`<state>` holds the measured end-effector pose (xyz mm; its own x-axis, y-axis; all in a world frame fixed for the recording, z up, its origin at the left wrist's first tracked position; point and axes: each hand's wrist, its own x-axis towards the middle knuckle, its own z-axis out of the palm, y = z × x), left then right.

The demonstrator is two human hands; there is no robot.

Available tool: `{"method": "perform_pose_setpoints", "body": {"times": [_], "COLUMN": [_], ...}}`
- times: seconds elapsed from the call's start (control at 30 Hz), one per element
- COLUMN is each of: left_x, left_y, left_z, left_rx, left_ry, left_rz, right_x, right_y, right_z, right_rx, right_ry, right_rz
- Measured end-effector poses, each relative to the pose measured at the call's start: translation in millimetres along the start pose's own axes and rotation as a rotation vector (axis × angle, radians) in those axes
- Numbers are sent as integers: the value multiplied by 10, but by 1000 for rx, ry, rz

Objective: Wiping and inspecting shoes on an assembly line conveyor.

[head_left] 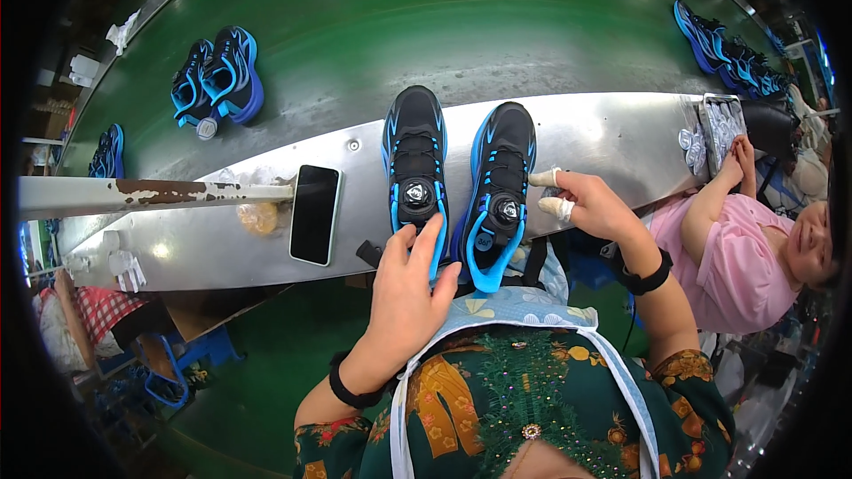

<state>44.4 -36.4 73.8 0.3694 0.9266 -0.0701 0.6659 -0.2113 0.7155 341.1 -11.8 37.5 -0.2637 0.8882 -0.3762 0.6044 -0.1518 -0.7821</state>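
Note:
Two black sneakers with blue trim and round dial closures stand side by side before me, toes pointing away. My left hand is at the heel of the left sneaker, fingers on its collar and thumb on the inner side; the hand hides most of that heel. Just right of the right sneaker is my right hand, its thumb and forefinger stretched toward the shoe and apart, holding nothing. Pale covers wrap the tips of those two fingers. The right sneaker's open collar faces me.
A phone lies on the metal ledge, beside a rusty white pole. Beyond runs a green belt with another pair of sneakers. More shoes stand far right. A person in pink sits at right near a metal tray.

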Motion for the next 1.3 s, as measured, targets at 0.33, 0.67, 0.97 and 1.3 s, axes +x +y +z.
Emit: {"method": "perform_pose_setpoints", "body": {"times": [0.33,0.67,0.97,1.3], "left_x": [503,1955,1264,449], "left_y": [-99,-1379,-963,-1350], "left_z": [389,-964,35,771], "left_rx": [208,494,215,20], "left_ry": [-249,328,368,43], "left_rz": [-180,-108,400,386], "right_x": [49,130,225,365], "right_y": [-260,-287,75,-11], "right_z": [602,505,1034,1277], "right_rx": [-94,-82,-56,-135], "right_ry": [107,109,123,-81], "right_rz": [-107,-118,-217,-227]}}
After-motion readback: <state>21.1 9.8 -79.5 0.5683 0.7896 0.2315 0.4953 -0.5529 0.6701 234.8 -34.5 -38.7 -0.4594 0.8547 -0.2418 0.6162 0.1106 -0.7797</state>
